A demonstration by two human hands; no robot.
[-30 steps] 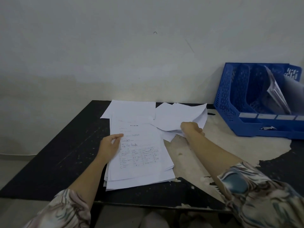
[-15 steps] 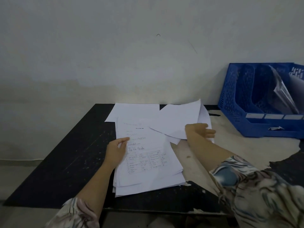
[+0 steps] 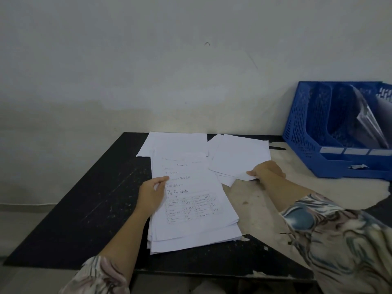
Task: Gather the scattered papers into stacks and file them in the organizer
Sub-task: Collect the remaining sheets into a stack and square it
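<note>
Papers, main stack (image 3: 191, 209): white sheets loosely squared at the centre of the table (image 3: 84, 198), top sheet printed with a table and some handwritten lines, lower sheets fanning out at the six o'clock edge. My left hand (image 3: 151, 193) rests on the stack's nine o'clock edge, fingers straight and relaxed, forefinger lying across the top sheet. Papers, second bundle (image 3: 237, 158): blank white sheets at one o'clock of the main stack, overlapping one another at slight angles. My right hand (image 3: 265, 172) pinches this bundle at its five o'clock corner, thumb on top and fingers curled beneath. Papers, third lot (image 3: 174, 143): blank sheets at twelve o'clock, lying flat near the wall (image 3: 169, 71), partly covered by the main stack. Organizer (image 3: 307, 128): blue perforated plastic, upright dividers, standing at three o'clock on the table, well apart from the stacks; grey sheets (image 3: 373, 117) lean tilted in one of its right-hand compartments, which one I cannot tell. Table: black top, worn to pale bare patches on the right half. Sleeves (image 3: 339, 240): patterned fabric on both forearms.
</note>
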